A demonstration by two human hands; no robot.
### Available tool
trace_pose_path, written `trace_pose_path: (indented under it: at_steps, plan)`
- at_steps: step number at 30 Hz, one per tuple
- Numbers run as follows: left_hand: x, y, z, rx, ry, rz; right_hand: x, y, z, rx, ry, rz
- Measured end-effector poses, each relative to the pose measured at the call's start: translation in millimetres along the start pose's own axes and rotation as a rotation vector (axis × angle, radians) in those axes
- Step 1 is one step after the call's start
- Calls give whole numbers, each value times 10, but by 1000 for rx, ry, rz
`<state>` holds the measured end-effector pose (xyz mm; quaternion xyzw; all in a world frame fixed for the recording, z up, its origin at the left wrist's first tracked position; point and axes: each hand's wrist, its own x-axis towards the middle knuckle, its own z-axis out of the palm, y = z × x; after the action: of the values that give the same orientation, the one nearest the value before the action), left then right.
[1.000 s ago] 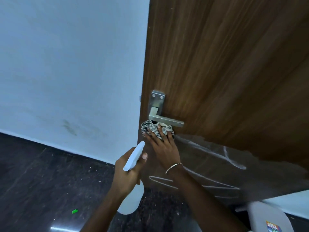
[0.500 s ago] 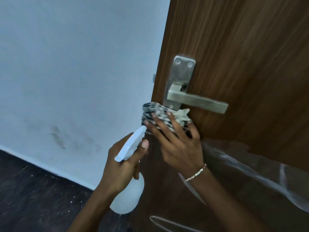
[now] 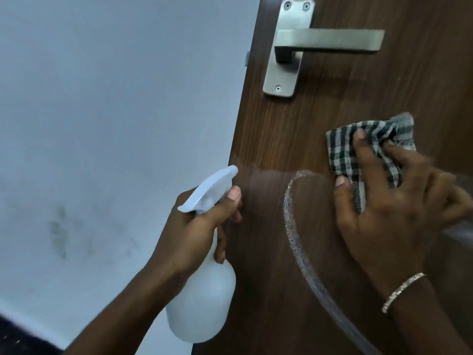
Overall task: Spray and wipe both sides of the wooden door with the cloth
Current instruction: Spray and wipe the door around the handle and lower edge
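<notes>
Pale matte wall (image 3: 115, 98) fills the side beyond the left knuckles, smudged with faint grey marks, and a strip of dark speckled floor (image 3: 15, 340) shows low down by that forearm. Brown door (image 3: 320, 119), wood with fine straight grain, stands before both hands. The left hand (image 3: 189, 231) is wrapped round the neck of a bottle (image 3: 202, 308), smooth white plastic with a round body hanging below the curled fingers. Its thumb tip lies just beside the flat, wedge-shaped sprayer (image 3: 210, 188), whose nose points at the door's edge. The right hand (image 3: 389, 213) holds the cloth (image 3: 343, 152), a soft woven check of black and white, bunched against the wood. Its fingers spread over the cloth, the thumb is hooked at the lower edge, and folds stick out past the fingertips; the outer fingers are blurred. Well above those fingertips sits the handle (image 3: 330, 41), a squared bar of brushed metal on a rounded plate with screws. A thin frothy streak (image 3: 291, 226) curves down the wood between the hands, just beside the right thumb. A beaded bracelet (image 3: 401, 290) rings the right wrist
</notes>
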<state>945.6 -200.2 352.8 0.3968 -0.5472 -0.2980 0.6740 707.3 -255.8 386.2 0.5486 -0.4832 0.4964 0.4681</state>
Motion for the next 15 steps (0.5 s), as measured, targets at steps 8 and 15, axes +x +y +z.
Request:
trace_pose_path:
  at_steps: [8, 15]
  plan:
    - [-200, 36, 2, -59, -3, 37, -109, 191, 72, 179, 33, -26]
    - [-273, 23, -87, -48, 50, 15, -166, -360, 267, 167, 120, 165]
